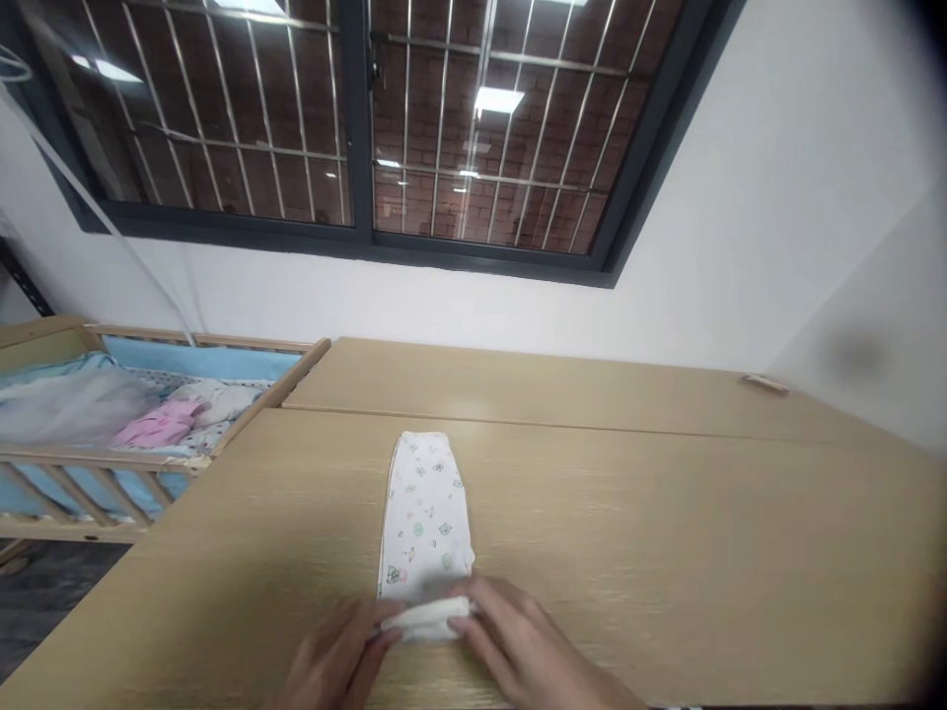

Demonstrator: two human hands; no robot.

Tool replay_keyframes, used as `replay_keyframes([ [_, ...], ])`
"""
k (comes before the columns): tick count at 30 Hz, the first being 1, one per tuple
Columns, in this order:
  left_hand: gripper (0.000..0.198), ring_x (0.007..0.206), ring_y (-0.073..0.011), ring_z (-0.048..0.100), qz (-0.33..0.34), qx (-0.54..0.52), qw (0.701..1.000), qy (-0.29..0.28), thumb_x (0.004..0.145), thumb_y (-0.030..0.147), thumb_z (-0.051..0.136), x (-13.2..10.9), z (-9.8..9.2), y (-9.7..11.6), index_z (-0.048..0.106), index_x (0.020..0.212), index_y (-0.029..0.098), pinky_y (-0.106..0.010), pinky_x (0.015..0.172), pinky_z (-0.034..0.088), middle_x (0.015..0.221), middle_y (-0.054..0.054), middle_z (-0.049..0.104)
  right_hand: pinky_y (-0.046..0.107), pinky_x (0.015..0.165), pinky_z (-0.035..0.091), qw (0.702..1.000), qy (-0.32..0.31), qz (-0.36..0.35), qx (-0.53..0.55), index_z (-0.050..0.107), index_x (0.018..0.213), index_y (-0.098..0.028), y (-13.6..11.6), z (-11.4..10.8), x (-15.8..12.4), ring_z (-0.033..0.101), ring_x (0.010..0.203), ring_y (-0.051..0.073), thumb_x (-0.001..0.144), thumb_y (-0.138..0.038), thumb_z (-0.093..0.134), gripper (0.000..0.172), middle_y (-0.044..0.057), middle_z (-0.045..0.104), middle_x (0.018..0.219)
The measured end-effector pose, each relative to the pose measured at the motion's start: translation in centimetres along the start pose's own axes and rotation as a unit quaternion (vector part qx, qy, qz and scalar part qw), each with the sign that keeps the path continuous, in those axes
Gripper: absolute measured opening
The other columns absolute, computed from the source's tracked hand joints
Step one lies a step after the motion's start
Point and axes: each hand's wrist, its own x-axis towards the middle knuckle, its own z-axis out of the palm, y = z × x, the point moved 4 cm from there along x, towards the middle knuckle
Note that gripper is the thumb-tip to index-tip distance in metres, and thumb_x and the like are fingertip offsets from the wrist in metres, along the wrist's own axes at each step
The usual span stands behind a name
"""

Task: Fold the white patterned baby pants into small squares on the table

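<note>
White baby pants (427, 508) with a small green, grey and pink print lie on the wooden table, folded into a narrow strip that points away from me. Their near end is turned up into a pale band. My left hand (332, 651) pinches the left end of this band between thumb and fingers. At its right end, my right hand (522, 631) grips the band in the same way. The fingers cover both corners of the fold.
The wooden tabletop (628, 552) reaches back to a white wall under a barred window (480, 128). A wooden crib (96, 459) with blue lining stands at the left, holding pink cloth (163, 422) and white netting (81, 399). A small wooden piece (765, 384) lies at the back right.
</note>
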Motion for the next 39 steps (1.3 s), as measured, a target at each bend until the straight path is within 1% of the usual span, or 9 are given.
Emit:
replay_keyframes([
  [3, 0.032, 0.094, -0.0159, 0.072, -0.059, 0.018, 0.998, 0.019, 0.106, 0.039, 0.036, 5.1, -1.8, -1.7, 0.065, 0.111, 0.027, -0.025, 0.085, 0.058, 0.102, -0.001, 0.075, 0.034, 0.083, 0.053, 0.999, 0.051, 0.003, 0.005, 0.063, 0.116, -0.028, 0.3, -2.1, 4.2, 0.066, 0.094, 0.022, 0.105, -0.043, 0.043, 0.027, 0.005, 0.070, 0.104],
  [8, 0.030, 0.103, -0.0208, 0.065, -0.153, 0.041, 0.986, -0.059, 0.104, 0.033, 0.038, 14.8, -2.5, -6.0, 0.065, 0.102, 0.020, -0.031, 0.091, 0.049, 0.107, -0.005, 0.071, 0.034, 0.093, 0.049, 0.988, 0.144, -0.022, -0.046, 0.065, 0.111, -0.019, 3.9, -4.7, 13.5, 0.060, 0.107, 0.023, 0.101, -0.032, 0.050, 0.023, 0.010, 0.063, 0.114],
  [12, 0.025, 0.105, -0.0218, 0.064, -0.185, 0.075, 0.976, -0.085, 0.103, 0.026, 0.042, 19.3, -0.3, -9.7, 0.064, 0.098, 0.017, -0.029, 0.090, 0.046, 0.106, -0.010, 0.071, 0.034, 0.099, 0.047, 0.980, 0.156, 0.052, -0.114, 0.066, 0.112, -0.018, 7.8, -5.3, 19.1, 0.060, 0.111, 0.023, 0.097, -0.019, 0.048, 0.023, 0.010, 0.064, 0.114],
  [17, 0.019, 0.102, -0.0215, 0.064, -0.202, 0.128, 0.966, -0.099, 0.101, 0.027, 0.049, 21.0, 3.5, -12.8, 0.063, 0.102, 0.015, -0.036, 0.091, 0.047, 0.106, -0.008, 0.069, 0.034, 0.097, 0.047, 0.973, 0.143, 0.117, -0.138, 0.064, 0.114, -0.016, 11.3, -4.5, 21.9, 0.060, 0.113, 0.025, 0.093, -0.013, 0.051, 0.025, 0.014, 0.063, 0.118],
  [23, 0.033, 0.123, -0.0291, 0.052, -0.166, 0.195, 0.964, -0.066, 0.102, 0.027, 0.041, 19.4, 3.8, -10.2, 0.054, 0.128, 0.011, -0.040, 0.101, 0.042, 0.131, -0.019, 0.058, 0.037, 0.101, 0.046, 0.967, 0.146, 0.125, -0.165, 0.058, 0.125, -0.015, 10.9, -4.5, 21.1, 0.058, 0.116, 0.026, 0.097, -0.020, 0.046, 0.031, 0.016, 0.057, 0.128],
  [26, 0.039, 0.120, -0.0332, 0.055, -0.123, 0.209, 0.967, -0.075, 0.102, 0.036, 0.040, 15.4, 4.1, -6.7, 0.057, 0.128, 0.011, -0.047, 0.102, 0.043, 0.134, -0.020, 0.058, 0.041, 0.110, 0.039, 0.975, 0.130, 0.028, -0.176, 0.049, 0.139, -0.017, 7.9, -4.4, 19.4, 0.050, 0.129, 0.028, 0.102, -0.031, 0.041, 0.040, 0.016, 0.052, 0.140],
  [31, 0.057, 0.125, -0.0412, 0.054, -0.017, 0.278, 0.959, -0.047, 0.098, 0.052, 0.046, 7.5, 7.1, -2.0, 0.064, 0.125, 0.005, -0.056, 0.103, 0.045, 0.130, -0.025, 0.063, 0.037, 0.123, 0.022, 0.969, -0.096, -0.185, -0.130, 0.034, 0.157, -0.024, 3.2, -0.1, 16.4, 0.026, 0.152, 0.022, 0.107, -0.046, 0.034, 0.055, 0.006, 0.029, 0.166],
  [35, 0.057, 0.124, -0.0394, 0.056, -0.001, 0.291, 0.956, -0.048, 0.098, 0.056, 0.047, 5.5, 8.5, -1.8, 0.064, 0.129, 0.011, -0.057, 0.104, 0.045, 0.130, -0.021, 0.064, 0.038, 0.126, 0.013, 0.963, -0.186, -0.151, -0.121, 0.032, 0.159, -0.028, 4.3, 2.8, 16.8, 0.018, 0.155, 0.018, 0.107, -0.051, 0.030, 0.057, 0.002, 0.023, 0.167],
  [39, 0.067, 0.138, -0.0407, 0.044, 0.016, 0.292, 0.955, -0.042, 0.097, 0.060, 0.048, 5.8, 8.1, -2.3, 0.048, 0.148, 0.017, -0.053, 0.105, 0.046, 0.149, -0.018, 0.051, 0.042, 0.127, 0.007, 0.969, -0.141, -0.099, -0.176, 0.026, 0.161, -0.027, 7.4, 2.4, 19.8, 0.012, 0.156, 0.018, 0.106, -0.056, 0.026, 0.063, 0.002, 0.017, 0.168],
])
